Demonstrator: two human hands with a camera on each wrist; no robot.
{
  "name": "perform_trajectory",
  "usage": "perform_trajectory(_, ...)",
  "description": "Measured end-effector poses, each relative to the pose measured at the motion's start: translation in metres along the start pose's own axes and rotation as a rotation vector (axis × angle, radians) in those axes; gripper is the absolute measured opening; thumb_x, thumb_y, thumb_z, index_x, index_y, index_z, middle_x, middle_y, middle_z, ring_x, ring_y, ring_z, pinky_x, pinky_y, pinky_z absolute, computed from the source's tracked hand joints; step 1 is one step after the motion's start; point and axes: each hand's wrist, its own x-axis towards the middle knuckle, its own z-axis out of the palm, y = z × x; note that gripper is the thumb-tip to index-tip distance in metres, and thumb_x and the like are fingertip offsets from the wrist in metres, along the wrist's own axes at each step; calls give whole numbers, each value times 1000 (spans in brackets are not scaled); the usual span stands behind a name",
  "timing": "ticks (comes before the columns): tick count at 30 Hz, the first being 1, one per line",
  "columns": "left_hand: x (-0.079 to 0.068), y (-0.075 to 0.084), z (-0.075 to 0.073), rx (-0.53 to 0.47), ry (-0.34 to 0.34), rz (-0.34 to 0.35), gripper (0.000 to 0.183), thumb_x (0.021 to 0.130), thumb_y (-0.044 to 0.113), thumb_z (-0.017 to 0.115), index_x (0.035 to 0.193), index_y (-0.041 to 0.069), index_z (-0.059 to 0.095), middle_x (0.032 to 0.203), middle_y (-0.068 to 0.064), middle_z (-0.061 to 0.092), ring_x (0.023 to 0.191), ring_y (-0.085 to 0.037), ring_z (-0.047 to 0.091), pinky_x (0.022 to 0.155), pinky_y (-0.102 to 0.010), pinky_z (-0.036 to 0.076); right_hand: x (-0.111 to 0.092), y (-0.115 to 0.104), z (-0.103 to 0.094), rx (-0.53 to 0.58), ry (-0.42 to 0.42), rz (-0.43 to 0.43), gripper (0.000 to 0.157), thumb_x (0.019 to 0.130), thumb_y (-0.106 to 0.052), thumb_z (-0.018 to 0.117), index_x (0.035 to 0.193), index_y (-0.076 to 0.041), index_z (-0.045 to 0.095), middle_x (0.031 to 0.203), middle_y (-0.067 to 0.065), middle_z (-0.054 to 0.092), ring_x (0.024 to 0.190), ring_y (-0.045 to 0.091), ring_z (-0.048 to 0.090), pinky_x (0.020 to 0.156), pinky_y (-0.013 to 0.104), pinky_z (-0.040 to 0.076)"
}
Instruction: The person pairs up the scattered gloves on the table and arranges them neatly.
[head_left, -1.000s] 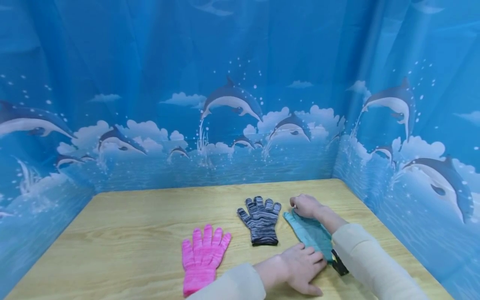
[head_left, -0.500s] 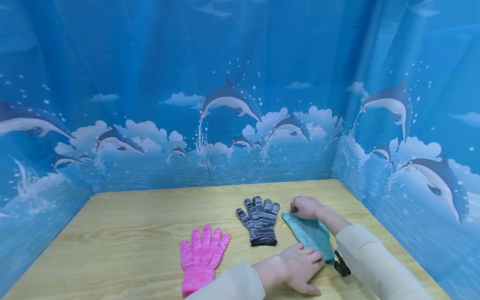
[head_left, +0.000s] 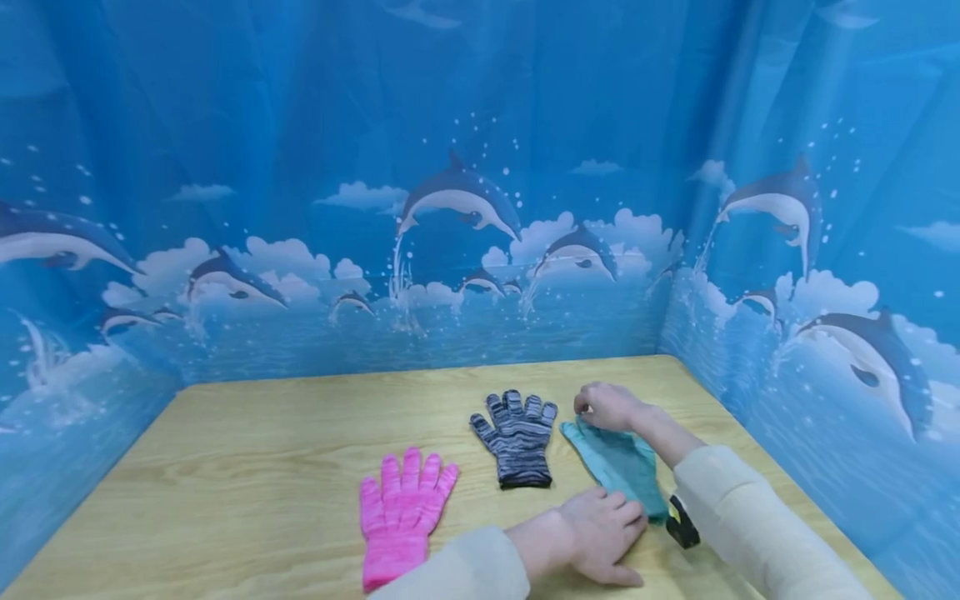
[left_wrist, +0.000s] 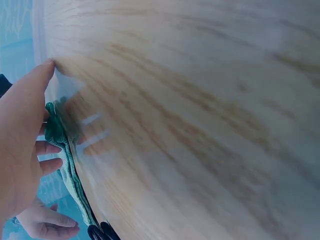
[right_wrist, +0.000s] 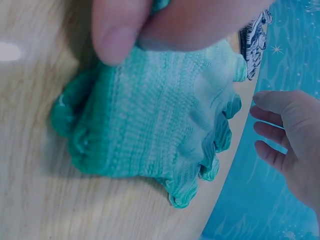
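A teal-green knitted glove (head_left: 618,462) lies at the right of the table, its finger end toward me. My right hand (head_left: 609,407) pinches the far cuff edge between thumb and finger; in the right wrist view the thumb (right_wrist: 115,42) presses on the ribbed cuff. My left hand (head_left: 603,533) is at the near end with fingers extended, over the glove's fingertips. In the left wrist view its fingers (left_wrist: 50,166) are beside the green glove (left_wrist: 70,175); whether they press it is hard to tell. A grey-black striped glove (head_left: 522,442) lies flat to the left.
A pink glove (head_left: 405,517) lies flat near the front of the wooden table (head_left: 247,483), partly behind my left sleeve. A small black item (head_left: 682,525) shows beside my right sleeve. Blue dolphin-printed curtains (head_left: 337,208) enclose the back and sides.
My right hand's fingers curled in, then shifted slightly away from me at the glove's far end. My left hand stays in place. The gloves lie as before.
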Motion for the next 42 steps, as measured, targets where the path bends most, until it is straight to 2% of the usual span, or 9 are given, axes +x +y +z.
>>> perform_trajectory(6, -2, 0, 2, 37, 36, -12, 70, 85, 74, 25, 135, 29, 43, 124, 16, 38, 103, -1, 39, 82, -17, 32, -1, -2, -4, 1, 0, -1, 7, 84, -9, 65, 89, -9, 70, 86, 0, 63, 82, 19, 60, 70, 35, 49)
perform_trajectory(15, -2, -6, 6, -52, 36, -31, 69, 85, 72, 27, 136, 28, 41, 127, 16, 38, 110, 0, 39, 86, -19, 31, -3, -3, -7, 24, -17, 6, 9, 87, -10, 62, 93, -7, 69, 88, 1, 63, 83, 19, 60, 71, 34, 49)
perform_trajectory(24, -3, -6, 8, -36, 15, -16, 71, 86, 72, 25, 139, 27, 37, 131, 14, 35, 114, -2, 37, 89, -19, 31, 2, -7, -2, 53, -23, -20, 9, 86, -9, 63, 92, -8, 70, 87, 0, 65, 82, 18, 61, 70, 33, 49)
perform_trajectory(28, -3, -7, 8, -61, -2, -5, 73, 86, 72, 24, 140, 25, 36, 131, 14, 35, 115, -1, 36, 91, -18, 31, 4, -9, 3, 88, -18, -46, 11, 84, -5, 64, 93, -6, 70, 91, 4, 65, 86, 21, 61, 73, 36, 49)
perform_trajectory(35, -1, -6, 6, -60, -6, 15, 76, 85, 74, 24, 141, 24, 35, 134, 12, 34, 119, -2, 34, 94, -18, 29, 6, -12, 11, 64, -13, -56, 18, 84, -5, 65, 101, -5, 69, 101, 9, 64, 97, 28, 57, 79, 41, 48)
perform_trajectory(42, 0, -5, 5, -37, -19, 14, 77, 84, 74, 22, 143, 25, 33, 135, 13, 33, 119, -2, 34, 94, -19, 28, 7, -13, 16, 32, 3, -99, 11, 82, -3, 67, 91, -9, 69, 89, 3, 62, 86, 22, 57, 72, 36, 47)
